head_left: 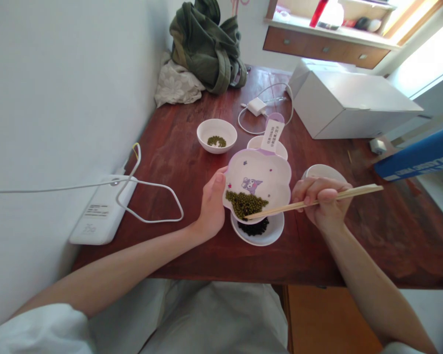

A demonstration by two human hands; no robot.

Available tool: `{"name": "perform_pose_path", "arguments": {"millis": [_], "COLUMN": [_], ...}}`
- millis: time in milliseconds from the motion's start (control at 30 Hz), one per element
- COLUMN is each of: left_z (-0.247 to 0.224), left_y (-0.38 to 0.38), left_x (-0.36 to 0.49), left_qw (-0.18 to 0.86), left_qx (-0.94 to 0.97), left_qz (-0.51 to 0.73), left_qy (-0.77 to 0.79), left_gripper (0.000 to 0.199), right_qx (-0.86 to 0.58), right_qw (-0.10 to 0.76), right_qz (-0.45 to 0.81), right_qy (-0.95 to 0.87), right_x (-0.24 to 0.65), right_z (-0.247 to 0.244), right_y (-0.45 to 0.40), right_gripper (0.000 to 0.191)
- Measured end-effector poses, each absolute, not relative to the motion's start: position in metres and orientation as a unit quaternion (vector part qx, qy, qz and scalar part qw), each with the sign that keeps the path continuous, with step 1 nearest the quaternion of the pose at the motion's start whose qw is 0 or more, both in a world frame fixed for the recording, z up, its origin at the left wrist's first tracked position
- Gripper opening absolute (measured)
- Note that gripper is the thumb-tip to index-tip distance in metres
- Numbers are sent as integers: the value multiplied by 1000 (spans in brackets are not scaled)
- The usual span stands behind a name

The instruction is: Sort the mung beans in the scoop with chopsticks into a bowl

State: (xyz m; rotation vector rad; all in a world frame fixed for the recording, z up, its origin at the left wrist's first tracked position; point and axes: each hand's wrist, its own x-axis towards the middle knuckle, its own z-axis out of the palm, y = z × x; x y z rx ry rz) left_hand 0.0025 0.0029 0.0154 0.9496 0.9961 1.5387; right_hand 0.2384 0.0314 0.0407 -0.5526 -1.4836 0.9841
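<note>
My left hand [214,201] grips the left rim of a white and purple plate [271,184], which is tilted above a white bowl [275,236] of black beans [256,227]. Green beans [245,204] are heaped at the plate's near left edge. Wooden chopsticks [354,192] are held in my right hand [323,199], their tips among the green beans. A second bowl [217,129] with some green beans [216,141] stands farther back on the left. Partly hidden behind the plate is another white bowl [254,142], and one more [325,171] sits behind my right hand.
On the brown table [192,260] a white power bank [103,211] with a cable lies at the left by the wall. A green bag [206,46], a charger [257,106] and a large white box [349,98] are at the back; a blue package [417,155] is at the right.
</note>
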Motion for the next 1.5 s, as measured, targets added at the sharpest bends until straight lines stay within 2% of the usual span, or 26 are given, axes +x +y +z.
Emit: {"name": "perform_pose_path", "arguments": {"millis": [233,533,1500], "left_z": [15,8,12], "left_y": [3,3,4], "left_x": [2,1,2], "left_qw": [516,513,512], "left_qx": [396,398,401], "left_qz": [643,647,640], "left_qy": [404,400,410], "left_gripper": [66,61,67], "right_qx": [-235,-234,-220], "right_qw": [590,611,593], "right_qz": [433,426,419], "right_qy": [-639,-625,-651], "right_x": [240,238,244], "right_z": [38,45,43], "right_y": [32,33,33], "right_gripper": [48,55,51]}}
